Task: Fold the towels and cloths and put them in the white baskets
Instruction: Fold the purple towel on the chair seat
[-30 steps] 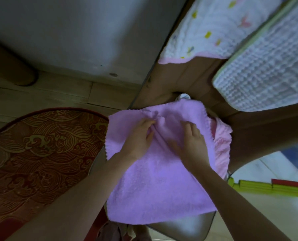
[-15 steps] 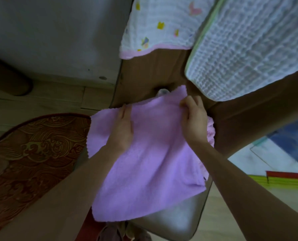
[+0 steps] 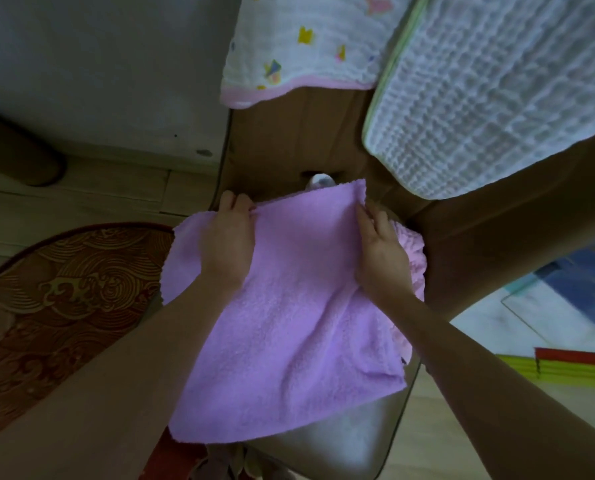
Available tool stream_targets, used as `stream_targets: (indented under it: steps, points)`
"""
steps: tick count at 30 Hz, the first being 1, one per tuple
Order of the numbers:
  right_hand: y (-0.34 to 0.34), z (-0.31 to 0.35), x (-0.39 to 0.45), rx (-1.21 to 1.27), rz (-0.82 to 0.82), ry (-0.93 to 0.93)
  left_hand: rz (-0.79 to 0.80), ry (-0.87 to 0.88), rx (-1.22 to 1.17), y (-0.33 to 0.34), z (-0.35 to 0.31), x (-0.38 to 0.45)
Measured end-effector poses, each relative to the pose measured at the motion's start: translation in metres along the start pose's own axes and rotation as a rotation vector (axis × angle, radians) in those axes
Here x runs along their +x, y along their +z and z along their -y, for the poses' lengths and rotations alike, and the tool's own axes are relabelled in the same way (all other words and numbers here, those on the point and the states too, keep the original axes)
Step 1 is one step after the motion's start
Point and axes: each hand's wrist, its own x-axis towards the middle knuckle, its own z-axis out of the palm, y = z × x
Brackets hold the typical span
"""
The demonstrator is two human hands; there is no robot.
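A lilac terry towel (image 3: 289, 323) lies spread over a grey seat (image 3: 327, 441) in front of me. My left hand (image 3: 228, 244) pinches its far edge near the left. At the far right corner, my right hand (image 3: 381, 254) grips the same edge. A pink towel (image 3: 414, 258) shows from under the lilac one on the right. Farther off, a white printed cloth with pink trim (image 3: 310, 46) and a white waffle cloth with green trim (image 3: 497, 91) lie on the brown table (image 3: 289, 140). No white basket is in view.
A dark red patterned rug (image 3: 60, 299) covers the floor at the left. A grey wall panel (image 3: 98, 71) stands behind it. Coloured floor mats (image 3: 573, 365) lie at the lower right. A small pale object (image 3: 320, 180) peeks out past the towel's far edge.
Both hands moved from the towel's bunched middle out to its far edge and took hold near the corners, pulling the edge straight. The view shifted toward the table.
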Motion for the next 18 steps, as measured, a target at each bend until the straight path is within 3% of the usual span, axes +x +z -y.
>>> stream_targets:
  steps: [5, 8, 11, 14, 18]
  points:
    - [0.002, 0.002, 0.005, 0.032, -0.037, 0.032, -0.110, -0.055, -0.090, -0.003, -0.009, 0.006]
    - [0.008, 0.000, 0.014, 0.116, 0.025, 0.068, -0.110, -0.053, -0.144, 0.003, -0.013, 0.006]
    - [0.006, 0.002, 0.006, 0.239, -0.029, 0.061, -0.102, -0.012, -0.269, 0.009, -0.021, -0.010]
    - [-0.008, 0.008, -0.024, 0.335, -0.144, 0.033, -0.084, 0.159, -0.316, 0.011, -0.031, -0.030]
    - [-0.022, 0.004, -0.085, 0.380, -0.284, 0.178, 0.071, 0.433, -0.332, 0.013, -0.047, -0.052]
